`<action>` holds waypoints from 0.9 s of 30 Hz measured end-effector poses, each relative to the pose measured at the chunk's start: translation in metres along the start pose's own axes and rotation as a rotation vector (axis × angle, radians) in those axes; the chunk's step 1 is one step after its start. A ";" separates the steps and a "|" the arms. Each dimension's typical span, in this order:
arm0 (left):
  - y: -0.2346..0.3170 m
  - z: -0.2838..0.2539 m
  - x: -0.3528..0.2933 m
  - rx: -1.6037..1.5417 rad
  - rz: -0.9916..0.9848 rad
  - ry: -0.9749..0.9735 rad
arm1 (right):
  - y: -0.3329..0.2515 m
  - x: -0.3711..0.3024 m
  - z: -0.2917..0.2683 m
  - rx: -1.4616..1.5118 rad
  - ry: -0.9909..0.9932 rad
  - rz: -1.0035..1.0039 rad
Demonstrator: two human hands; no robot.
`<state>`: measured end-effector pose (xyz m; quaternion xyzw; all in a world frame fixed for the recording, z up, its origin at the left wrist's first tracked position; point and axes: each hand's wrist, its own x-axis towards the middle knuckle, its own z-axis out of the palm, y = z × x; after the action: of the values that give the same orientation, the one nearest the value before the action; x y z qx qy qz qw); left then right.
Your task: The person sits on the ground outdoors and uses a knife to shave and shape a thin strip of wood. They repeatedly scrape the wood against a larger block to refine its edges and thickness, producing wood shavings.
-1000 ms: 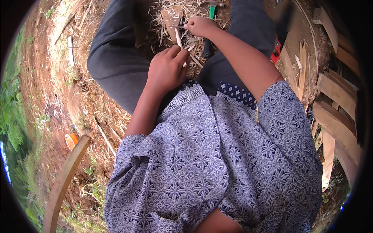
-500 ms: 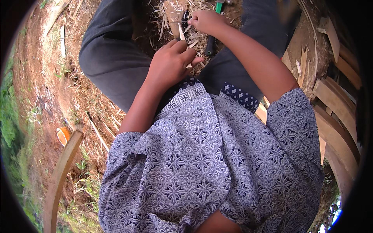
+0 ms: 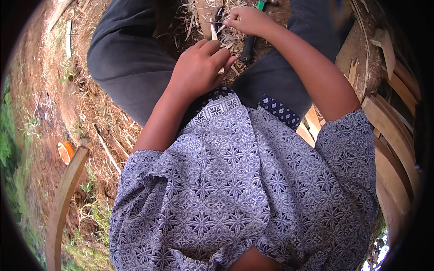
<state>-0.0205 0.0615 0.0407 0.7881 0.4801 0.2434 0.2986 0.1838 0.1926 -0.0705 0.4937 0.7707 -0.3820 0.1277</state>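
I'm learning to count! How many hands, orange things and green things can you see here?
Hands: 2, the left hand and the right hand, both closed on a thin pale strip
Orange things: 1, an orange scrap on the ground
Green things: 1, a green-tipped tool
Total: 4

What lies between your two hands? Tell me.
In the head view, a pale thin strip runs up from the left hand over dry straw and shavings, and a dark handle lies just below the right hand.

The left hand (image 3: 199,67) hides most of its thin strip (image 3: 214,32) — grip unclear.
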 end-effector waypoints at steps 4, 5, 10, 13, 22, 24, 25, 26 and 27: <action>0.001 0.003 0.000 -0.001 0.009 -0.009 | -0.003 0.000 0.001 0.022 0.002 0.027; 0.001 0.003 0.000 0.000 0.006 -0.013 | -0.008 -0.001 0.001 -0.012 0.030 0.076; 0.001 0.004 -0.002 0.040 0.026 -0.051 | -0.038 -0.003 0.004 -0.040 0.052 0.277; 0.005 0.002 -0.002 0.067 0.030 -0.028 | 0.003 0.007 0.022 0.021 0.114 0.209; 0.003 0.001 -0.013 0.078 -0.145 0.031 | -0.001 -0.020 -0.013 0.384 0.248 0.073; 0.002 0.001 -0.015 0.074 -0.184 0.034 | -0.019 -0.026 -0.026 0.330 0.270 0.056; 0.001 0.002 -0.016 0.060 -0.205 0.042 | -0.023 -0.025 -0.028 0.366 0.255 0.037; 0.000 0.003 -0.016 0.045 -0.223 0.050 | -0.026 -0.024 -0.029 0.402 0.241 0.018; -0.002 0.005 -0.017 0.031 -0.242 0.059 | -0.031 -0.024 -0.032 0.437 0.227 -0.002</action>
<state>-0.0256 0.0458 0.0346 0.7214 0.5838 0.2211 0.2996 0.1747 0.1928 -0.0211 0.5484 0.6799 -0.4817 -0.0699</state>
